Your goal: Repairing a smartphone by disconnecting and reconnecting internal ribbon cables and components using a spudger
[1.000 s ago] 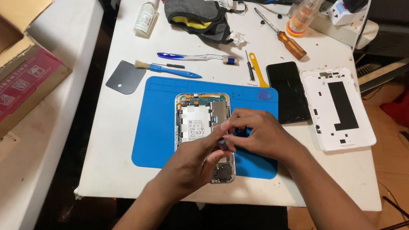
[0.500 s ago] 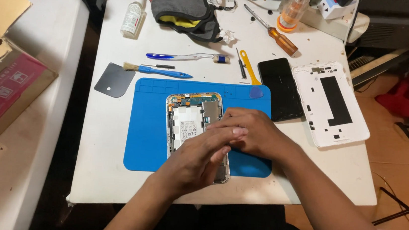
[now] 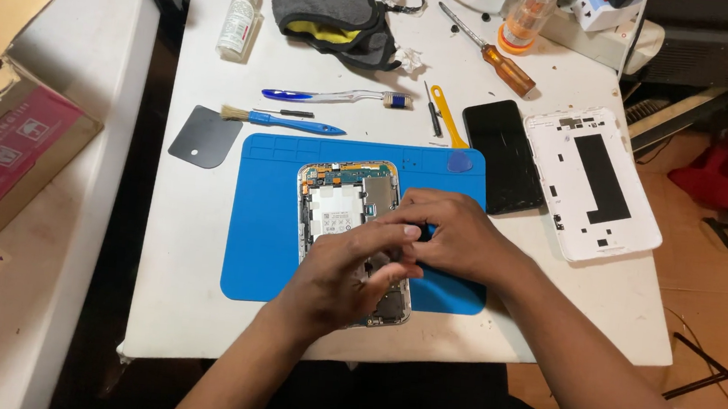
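Note:
An opened tablet [image 3: 342,202], its back cover off and its circuit boards and silver battery showing, lies on a blue work mat [image 3: 264,222]. My left hand [image 3: 348,274] rests over the tablet's lower half, fingers pressed onto it. From the right, my right hand [image 3: 454,235] comes in with curled fingers that pinch a small dark part [image 3: 421,231] at the tablet's right edge. The fingertips of both hands meet there. What lies under the hands is hidden.
On the white table [image 3: 194,304]: a white back cover [image 3: 593,182], a black screen panel [image 3: 502,156], a yellow pry tool [image 3: 448,115], a blue pick [image 3: 460,161], an orange screwdriver [image 3: 498,62], a brush [image 3: 279,120], a toothbrush [image 3: 330,96], a dark scraper card [image 3: 204,136], a bottle [image 3: 238,19], a grey cloth [image 3: 334,10]. A cardboard box [image 3: 0,107] stands at the left.
Both hands stay over the tablet; my fingers have shifted slightly along its right edge. The camera view has moved a little.

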